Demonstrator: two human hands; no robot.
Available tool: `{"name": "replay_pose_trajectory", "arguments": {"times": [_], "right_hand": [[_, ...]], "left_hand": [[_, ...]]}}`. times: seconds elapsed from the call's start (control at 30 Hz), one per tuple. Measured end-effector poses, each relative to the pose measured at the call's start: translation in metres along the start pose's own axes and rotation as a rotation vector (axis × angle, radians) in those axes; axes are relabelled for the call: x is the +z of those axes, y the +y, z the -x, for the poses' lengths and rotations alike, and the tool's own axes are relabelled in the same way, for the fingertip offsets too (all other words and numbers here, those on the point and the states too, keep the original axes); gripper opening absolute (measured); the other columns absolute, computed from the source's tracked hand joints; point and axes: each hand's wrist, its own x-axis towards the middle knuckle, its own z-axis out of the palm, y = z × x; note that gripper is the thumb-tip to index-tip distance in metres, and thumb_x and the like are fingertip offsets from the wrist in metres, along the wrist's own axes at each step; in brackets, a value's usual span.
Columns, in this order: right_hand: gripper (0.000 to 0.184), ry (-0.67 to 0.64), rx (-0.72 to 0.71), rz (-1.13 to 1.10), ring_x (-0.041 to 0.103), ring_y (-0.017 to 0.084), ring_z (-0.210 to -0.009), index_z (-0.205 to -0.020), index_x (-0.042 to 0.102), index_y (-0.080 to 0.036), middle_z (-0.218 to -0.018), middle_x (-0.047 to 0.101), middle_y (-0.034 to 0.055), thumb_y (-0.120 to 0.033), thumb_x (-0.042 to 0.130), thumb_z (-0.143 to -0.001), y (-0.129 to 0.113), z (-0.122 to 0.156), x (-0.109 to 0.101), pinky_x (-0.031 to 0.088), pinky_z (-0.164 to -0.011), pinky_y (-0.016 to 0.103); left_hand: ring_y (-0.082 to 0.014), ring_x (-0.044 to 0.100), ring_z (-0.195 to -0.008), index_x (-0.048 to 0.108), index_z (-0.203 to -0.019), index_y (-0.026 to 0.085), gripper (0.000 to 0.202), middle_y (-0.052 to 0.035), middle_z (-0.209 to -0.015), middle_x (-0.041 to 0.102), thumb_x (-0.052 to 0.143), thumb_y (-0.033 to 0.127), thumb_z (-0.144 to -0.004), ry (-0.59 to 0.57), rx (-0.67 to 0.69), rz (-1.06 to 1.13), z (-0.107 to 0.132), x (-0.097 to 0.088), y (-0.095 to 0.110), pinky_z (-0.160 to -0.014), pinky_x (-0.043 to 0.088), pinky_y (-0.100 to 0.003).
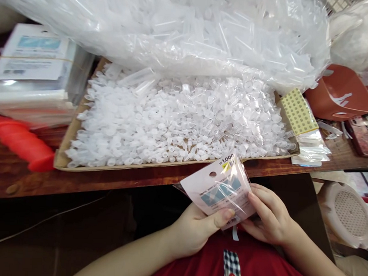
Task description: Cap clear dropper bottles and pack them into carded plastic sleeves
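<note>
A small clear plastic packet with a printed header card (220,186) is held tilted in front of my body, just off the table's front edge. My left hand (198,228) grips its lower edge, thumb across the front of the card. At the packet's right edge, my right hand (269,215) has its fingers closed on it. The fingers behind the card are hidden. Beyond the packet, a shallow cardboard tray (134,166) holds a spread of small translucent plastic caps (160,124).
A big clear bag (191,36) of plastic pieces rests behind the tray. Banded packaging (37,62) and a red ribbed handle (22,143) lie left. At right are a yellow dotted sticker sheet (299,112), small clear bags (311,145) and a reddish-brown bin (338,92).
</note>
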Motion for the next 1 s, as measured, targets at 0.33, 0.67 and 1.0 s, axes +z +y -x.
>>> {"name": "replay_pose_trajectory", "arguments": {"times": [0.33,0.67,1.0], "right_hand": [[0.077,-0.052,0.116,-0.064,0.063,0.026,-0.101,-0.151,0.020,-0.008,-0.110,0.062,0.0178,-0.029,0.059,-0.088,-0.006,-0.010,-0.002,0.060,-0.081,0.037],[0.060,0.004,0.368,-0.057,0.066,0.022,-0.091,-0.147,0.031,-0.020,-0.108,0.061,0.0131,-0.017,0.050,-0.090,-0.019,-0.022,0.000,0.060,-0.072,0.031],[0.063,-0.091,0.373,-0.196,0.064,0.022,-0.099,-0.146,0.030,-0.019,-0.114,0.059,0.0134,-0.022,0.056,-0.088,-0.013,-0.021,-0.011,0.059,-0.078,0.032]], "left_hand": [[-0.0292,0.064,-0.112,0.072,-0.112,0.026,0.031,-0.0053,-0.115,0.074,0.071,0.028,-0.082,0.107,-0.068,0.069,-0.003,-0.003,0.012,-0.100,0.049,-0.041],[-0.0247,0.066,-0.110,0.073,-0.109,0.029,0.028,-0.0005,-0.108,0.077,0.072,0.028,-0.081,0.205,-0.117,0.077,-0.006,0.009,0.017,-0.096,0.052,-0.033],[-0.0273,0.068,-0.105,0.075,-0.106,0.024,0.028,-0.0047,-0.106,0.077,0.074,0.031,-0.079,0.294,-0.119,0.043,-0.011,0.014,0.023,-0.092,0.055,-0.035]]}}
